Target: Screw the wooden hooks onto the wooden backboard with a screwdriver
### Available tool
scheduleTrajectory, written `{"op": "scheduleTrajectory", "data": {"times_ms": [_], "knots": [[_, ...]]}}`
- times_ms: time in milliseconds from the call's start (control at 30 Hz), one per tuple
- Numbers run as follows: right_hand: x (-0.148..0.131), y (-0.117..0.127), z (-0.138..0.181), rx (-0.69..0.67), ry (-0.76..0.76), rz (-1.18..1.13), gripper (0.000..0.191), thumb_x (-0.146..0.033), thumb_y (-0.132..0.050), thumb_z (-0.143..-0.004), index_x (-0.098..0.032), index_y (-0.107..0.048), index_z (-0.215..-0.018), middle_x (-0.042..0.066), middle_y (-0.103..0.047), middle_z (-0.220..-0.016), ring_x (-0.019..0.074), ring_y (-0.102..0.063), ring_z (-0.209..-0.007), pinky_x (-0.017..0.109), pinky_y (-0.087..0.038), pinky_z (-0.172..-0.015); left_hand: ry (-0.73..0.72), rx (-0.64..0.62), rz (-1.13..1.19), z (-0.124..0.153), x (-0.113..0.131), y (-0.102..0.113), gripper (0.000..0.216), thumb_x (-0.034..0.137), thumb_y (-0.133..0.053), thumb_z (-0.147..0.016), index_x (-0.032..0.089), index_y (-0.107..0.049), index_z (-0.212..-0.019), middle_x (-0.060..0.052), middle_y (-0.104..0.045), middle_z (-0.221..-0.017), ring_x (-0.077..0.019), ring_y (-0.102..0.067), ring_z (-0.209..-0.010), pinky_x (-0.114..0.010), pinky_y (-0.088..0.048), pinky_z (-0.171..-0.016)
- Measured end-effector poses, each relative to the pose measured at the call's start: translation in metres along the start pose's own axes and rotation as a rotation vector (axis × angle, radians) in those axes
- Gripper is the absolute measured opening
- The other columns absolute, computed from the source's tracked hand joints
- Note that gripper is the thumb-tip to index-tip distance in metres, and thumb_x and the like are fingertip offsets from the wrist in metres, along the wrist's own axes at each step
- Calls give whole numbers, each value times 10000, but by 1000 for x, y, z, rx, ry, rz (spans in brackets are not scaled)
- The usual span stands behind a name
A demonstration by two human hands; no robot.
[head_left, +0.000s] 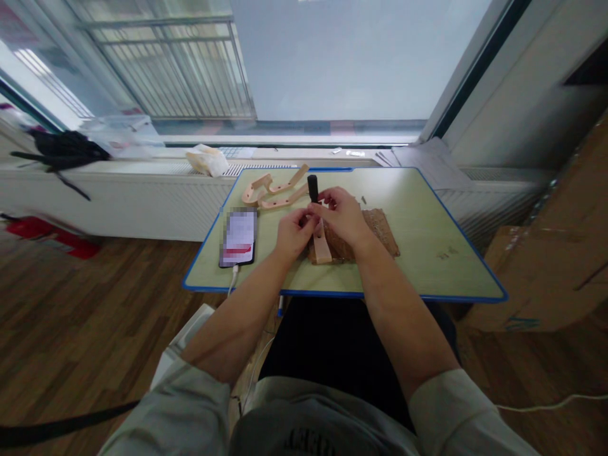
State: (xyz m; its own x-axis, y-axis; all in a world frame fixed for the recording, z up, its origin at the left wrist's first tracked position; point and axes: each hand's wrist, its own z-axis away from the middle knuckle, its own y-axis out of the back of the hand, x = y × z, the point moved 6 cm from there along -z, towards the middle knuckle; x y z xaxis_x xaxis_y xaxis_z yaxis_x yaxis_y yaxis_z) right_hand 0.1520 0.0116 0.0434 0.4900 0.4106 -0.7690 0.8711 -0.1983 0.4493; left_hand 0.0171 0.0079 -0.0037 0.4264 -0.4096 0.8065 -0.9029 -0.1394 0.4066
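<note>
1. Apparently the work is partway along. One pale wooden strip [322, 248] is in hand at the middle of the table [427, 253], while the curved wooden pieces [273, 190] lie apart from it toward the far left corner, joined to nothing that I can see.
2. The strip stands on its lower end on a brown board [382, 231] and leans up toward the fingers. Whether anything is already fixed to its top is hidden by the hands.
3. The left hand [294, 231] is closed in a pinch, with thumb and fingertips meeting at the upper end of the strip, which it appears to grip and steady.
4. The right hand [344, 215] is curled shut over the same spot. A black-handled tool [312, 187] sticks up past its fingers, so I judge it is held there, tip down against the strip; the tip itself is out of sight.
5. What remains, judged from the layout, is the curved pieces, which no hand touches.
6. A phone [239, 237] lies left of the hands with a cable [234, 278] hanging from its near end.
</note>
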Motion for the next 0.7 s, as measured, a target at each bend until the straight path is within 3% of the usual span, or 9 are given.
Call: {"op": "scheduleTrajectory", "data": {"times_ms": [100, 267, 367, 500, 700], "knots": [[0, 0, 0, 2, -1, 10, 199, -346, -707, -694, -192, -633, -797, 1, -563, -790, 135, -463, -676, 297, -404, -661, -10, 16, -10, 0, 1, 1, 251, 380, -594, -829, 158, -709, -826, 27, -564, -555, -105, -484, -525, -233, -351, -521], [-4, 2, 2, 3, 43, -36, 137, -288, -630, -758, -199, -664, -857, 14, -595, -845, 131, -478, -679, 298, -408, -665, -87, -57, 64, -1, 4, -3, 291, 366, -508, -886, 159, -712, -901, -27, -713, -811, -153, -608, -738, -249, -445, -669], [-4, 3, 1, -3, 26, -50, 131, -284, -638, -746, -195, -661, -840, 12, -596, -827, 135, -487, -678, 303, -409, -667, -72, -49, 20, -1, 3, -3, 307, 403, -533, -868, 163, -720, -912, -14, -677, -711, -138, -569, -647, -243, -416, -609], [-2, 2, 1, 4, -3, -38, 157, -310, -684, -709, -194, -636, -802, 4, -579, -799, 134, -471, -671, 302, -409, -664, -39, 42, -81, 0, 3, 4, 266, 415, -624, -802, 175, -733, -842, 34, -524, -520, -105, -443, -502, -241, -336, -523], [-3, 1, 1, 2, 21, -59, 181, -343, -656, -748, -211, -653, -873, 11, -593, -840, 132, -471, -679, 297, -412, -657, -88, 7, -27, 0, 7, 3, 282, 357, -545, -852, 165, -743, -910, -9, -669, -679, -116, -527, -590, -236, -395, -582]]}}
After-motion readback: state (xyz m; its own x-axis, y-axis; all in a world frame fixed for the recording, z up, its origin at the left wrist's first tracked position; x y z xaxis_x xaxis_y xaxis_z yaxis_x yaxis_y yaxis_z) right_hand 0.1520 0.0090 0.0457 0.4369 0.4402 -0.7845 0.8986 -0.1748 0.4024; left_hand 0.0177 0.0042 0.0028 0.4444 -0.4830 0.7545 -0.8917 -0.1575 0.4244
